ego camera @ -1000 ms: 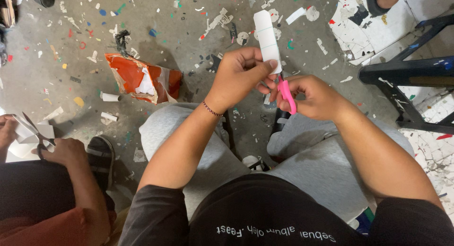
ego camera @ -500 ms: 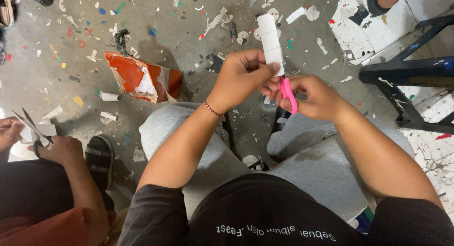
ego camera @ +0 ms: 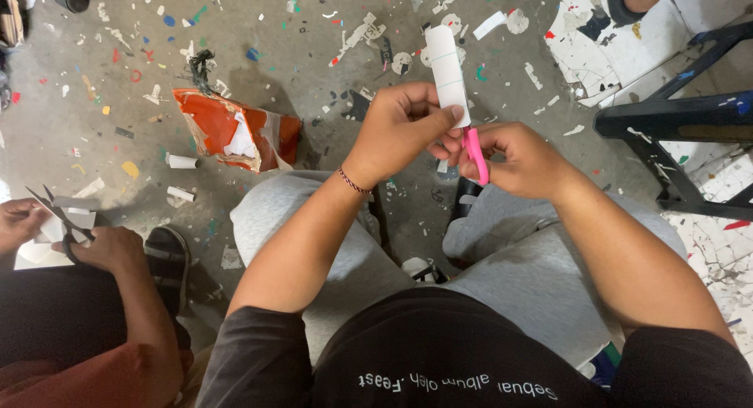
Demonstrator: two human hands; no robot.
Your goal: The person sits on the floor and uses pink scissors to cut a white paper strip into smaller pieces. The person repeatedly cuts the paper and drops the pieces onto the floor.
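Presently, left hand (ego camera: 400, 130) pinches the tall white paper strip (ego camera: 447, 75) at its lower edge; strip rises above the grip. Right hand (ego camera: 522, 157) is closed around pink-handled scissors (ego camera: 475, 153) just below.

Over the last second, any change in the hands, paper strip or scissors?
Barely. The left hand keeps its pinch on the white paper strip and the right hand keeps the pink scissors at its lower end. The co-worker's hand with dark scissors and the orange bag stay put.
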